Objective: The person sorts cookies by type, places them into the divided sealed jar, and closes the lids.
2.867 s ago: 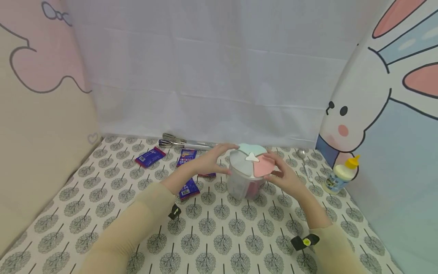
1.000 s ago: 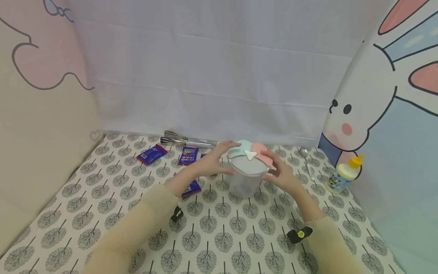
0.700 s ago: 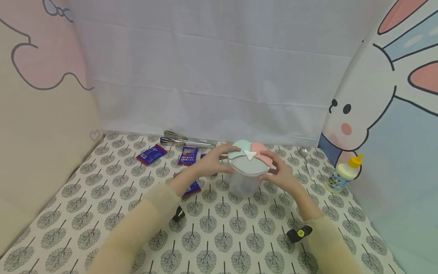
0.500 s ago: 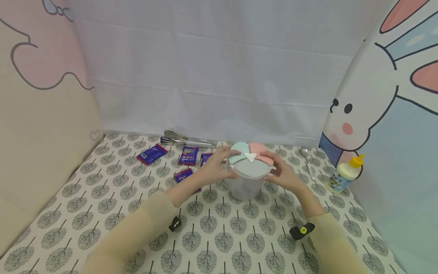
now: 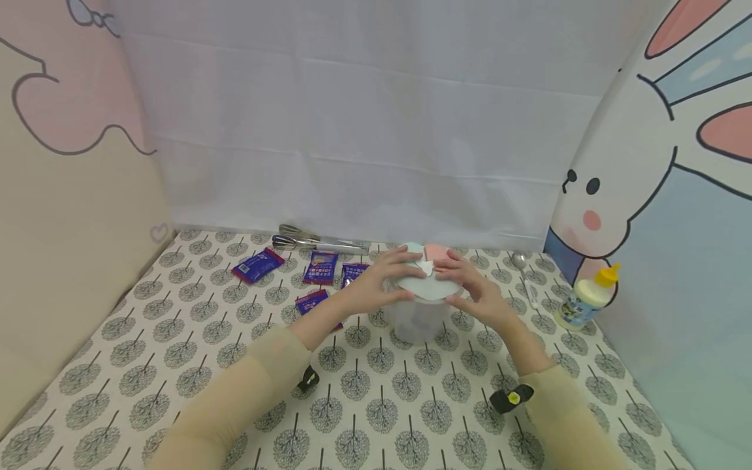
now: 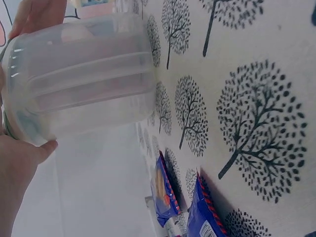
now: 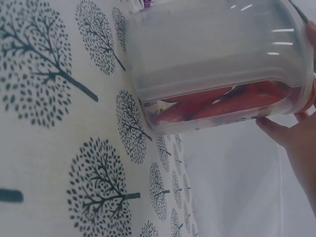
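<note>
A clear plastic storage canister (image 5: pixel 418 321) stands upright on the cloth. Its lid (image 5: pixel 431 287) has mint, pink and pale segments around a small white centre piece. My left hand (image 5: pixel 376 282) grips the lid's left edge, fingers over the top and thumb at the near rim. From the right, my right hand (image 5: pixel 483 297) holds it likewise, its thumb (image 7: pixel 272 129) against the wall just under the lid. Red packets (image 7: pixel 222 101) show through one compartment in the right wrist view. In the left wrist view, the left fingers are mostly hidden behind the canister (image 6: pixel 84 74).
Several purple snack packets (image 5: pixel 257 266) lie left of the canister. Behind them are two whisks (image 5: pixel 320 246). To the right lie a spoon (image 5: pixel 525 277) and a yellow-capped bottle (image 5: pixel 584 303). A white curtain (image 5: pixel 352 130) hangs at the back, with printed side walls.
The canister has turned, moving the pink segment from near right to far right and taking the red contents out of the head view. Both hands' fingers have since slid inward over the lid.
</note>
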The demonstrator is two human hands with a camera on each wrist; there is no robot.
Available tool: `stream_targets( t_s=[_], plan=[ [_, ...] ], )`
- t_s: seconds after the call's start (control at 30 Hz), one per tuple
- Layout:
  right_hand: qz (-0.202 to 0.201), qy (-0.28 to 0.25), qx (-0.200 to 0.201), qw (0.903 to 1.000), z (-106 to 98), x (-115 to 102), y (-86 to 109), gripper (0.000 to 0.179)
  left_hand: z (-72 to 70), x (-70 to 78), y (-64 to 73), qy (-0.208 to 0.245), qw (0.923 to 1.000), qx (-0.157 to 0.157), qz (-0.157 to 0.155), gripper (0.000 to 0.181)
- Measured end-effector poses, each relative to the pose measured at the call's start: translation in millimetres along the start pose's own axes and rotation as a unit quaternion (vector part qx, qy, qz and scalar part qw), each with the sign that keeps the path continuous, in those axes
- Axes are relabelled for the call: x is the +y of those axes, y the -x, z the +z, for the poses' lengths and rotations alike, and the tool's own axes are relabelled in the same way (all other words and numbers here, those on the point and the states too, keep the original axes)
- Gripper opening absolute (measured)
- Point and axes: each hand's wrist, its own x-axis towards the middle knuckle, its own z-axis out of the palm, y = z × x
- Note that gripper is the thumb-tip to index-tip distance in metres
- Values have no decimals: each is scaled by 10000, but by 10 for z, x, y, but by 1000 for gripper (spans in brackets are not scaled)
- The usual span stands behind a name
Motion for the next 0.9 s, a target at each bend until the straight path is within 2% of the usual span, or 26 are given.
stream_targets(
  t_s=[0.1, 0.27, 0.37, 0.43, 0.53, 0.67, 0.73, 0.9],
  plan=[
    [-154, 322, 308, 9989, 74, -135, -24, 37, -16, -31, -4, -5, 9999, 37, 137, 40],
    [-368, 792, 642, 9941, 151, -226, -53, 26, -29, -73, 16, 52, 9994, 92, 323, 39],
    [-277, 838, 718, 9935, 149, -239, -70, 21, -31, -76, 5, 189, 9996, 165, 152, 37],
    [-54, 771, 665, 9948, 138, -245, -75, 22, -34, -74, -8, 284, 9993, 235, -52, 42],
    [319, 576, 521, 9965, 118, -229, -59, 38, -48, -64, -32, 414, 9980, 331, -340, 52],
    [459, 603, 549, 9956, 111, -189, -27, 70, -67, -46, -81, 532, 9955, 485, -622, 43],
    [366, 810, 615, 9941, 119, -183, -12, 78, -73, -32, -108, 564, 9938, 583, -757, 34],
    [55, 1217, 750, 9897, 150, -183, 2, 79, -85, -5, -136, 454, 9903, 800, -1044, 24]
  ],
)
